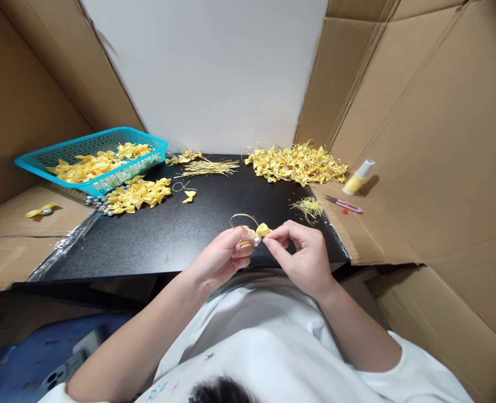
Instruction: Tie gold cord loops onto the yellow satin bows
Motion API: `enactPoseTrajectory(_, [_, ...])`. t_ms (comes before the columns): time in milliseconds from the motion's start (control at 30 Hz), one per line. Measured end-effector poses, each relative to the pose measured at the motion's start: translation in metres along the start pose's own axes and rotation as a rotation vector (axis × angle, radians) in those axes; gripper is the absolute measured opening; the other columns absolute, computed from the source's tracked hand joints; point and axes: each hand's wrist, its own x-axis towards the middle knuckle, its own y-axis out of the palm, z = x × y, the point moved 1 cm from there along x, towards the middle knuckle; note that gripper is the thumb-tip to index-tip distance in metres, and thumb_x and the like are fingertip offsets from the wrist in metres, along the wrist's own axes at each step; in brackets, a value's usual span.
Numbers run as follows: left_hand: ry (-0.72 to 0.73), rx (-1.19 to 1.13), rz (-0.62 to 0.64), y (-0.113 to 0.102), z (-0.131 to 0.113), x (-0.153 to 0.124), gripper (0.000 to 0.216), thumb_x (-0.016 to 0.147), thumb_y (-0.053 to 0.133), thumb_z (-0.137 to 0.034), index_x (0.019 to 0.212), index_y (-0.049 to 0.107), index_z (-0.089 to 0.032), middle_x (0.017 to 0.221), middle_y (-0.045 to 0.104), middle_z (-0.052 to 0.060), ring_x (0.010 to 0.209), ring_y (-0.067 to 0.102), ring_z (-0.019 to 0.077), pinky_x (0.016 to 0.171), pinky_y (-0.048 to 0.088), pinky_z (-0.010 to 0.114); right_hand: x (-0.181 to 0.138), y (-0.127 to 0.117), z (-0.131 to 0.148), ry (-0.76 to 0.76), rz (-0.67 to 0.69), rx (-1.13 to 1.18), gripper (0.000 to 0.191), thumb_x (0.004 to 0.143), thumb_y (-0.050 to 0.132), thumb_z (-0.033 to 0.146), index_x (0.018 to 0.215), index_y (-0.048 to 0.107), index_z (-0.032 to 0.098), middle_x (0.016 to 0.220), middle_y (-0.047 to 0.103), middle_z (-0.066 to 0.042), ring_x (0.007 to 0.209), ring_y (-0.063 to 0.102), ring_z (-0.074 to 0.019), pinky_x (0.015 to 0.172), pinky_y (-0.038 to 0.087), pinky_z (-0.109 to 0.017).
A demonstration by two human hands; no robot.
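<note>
Both my hands meet over the near edge of the black table (181,235). My left hand (223,257) and my right hand (300,254) pinch a small yellow ribbon bow (260,231) between their fingertips. A thin gold cord loop (242,218) rises from the bow, and a small silver bead sits at its middle.
A teal basket (92,154) of yellow ribbon stands at the left, with loose bows (139,193) and silver beads (99,206) beside it. Gold cords (208,167) lie at the back, a heap of finished bows (298,163) at the back right. Scissors (344,204), a thread spool (358,177) and cardboard walls are at the right.
</note>
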Motion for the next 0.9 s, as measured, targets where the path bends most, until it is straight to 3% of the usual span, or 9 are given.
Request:
enactPoseTrajectory(167, [0.115,0.115,-0.058,0.002,0.001,0.0,0.027,0.062,0.065,-0.02,0.056,0.039,-0.018,0.049,0.025,-0.01,0.042,0.017,0.0027,0.039,0.018,0.014,-0.001,0.002,-0.004,0.009,0.005,0.02,0.008,0.081,0.063,0.016,0.074,0.064,0.02,0.066,0.063,0.001,0.061,0.054,-0.0116,0.059,0.045,-0.025])
enactPoseTrajectory(267, [0.195,0.177,-0.096,0.003,0.003,-0.001,0.03,0.063,0.067,-0.021,0.054,0.038,-0.018,0.046,0.028,-0.009,0.043,0.02,0.0032,0.04,0.02,0.015,-0.004,0.004,-0.01,0.053,-0.062,0.125,0.006,0.087,0.059,0.021,0.081,0.06,0.02,0.073,0.061,0.0,0.065,0.055,-0.0118,0.063,0.046,-0.025])
enactPoseTrajectory(500, [0.345,0.276,-0.164,0.003,0.006,-0.003,0.019,0.067,0.069,-0.024,0.059,0.055,-0.015,0.055,0.043,-0.005,0.047,0.028,0.0042,0.042,0.022,0.017,-0.01,0.012,-0.015,0.071,-0.058,0.235,0.007,0.09,0.054,0.025,0.084,0.055,0.022,0.073,0.056,0.002,0.067,0.053,-0.0119,0.065,0.045,-0.024])
enactPoseTrajectory(900, [0.252,0.197,-0.114,0.005,0.004,-0.003,0.03,0.063,0.068,-0.022,0.054,0.039,-0.018,0.047,0.033,-0.009,0.044,0.022,0.0035,0.042,0.021,0.016,-0.008,0.008,-0.008,-0.016,-0.086,0.052,0.01,0.083,0.059,0.017,0.074,0.061,0.021,0.068,0.06,0.0,0.064,0.054,-0.0145,0.064,0.046,-0.029])
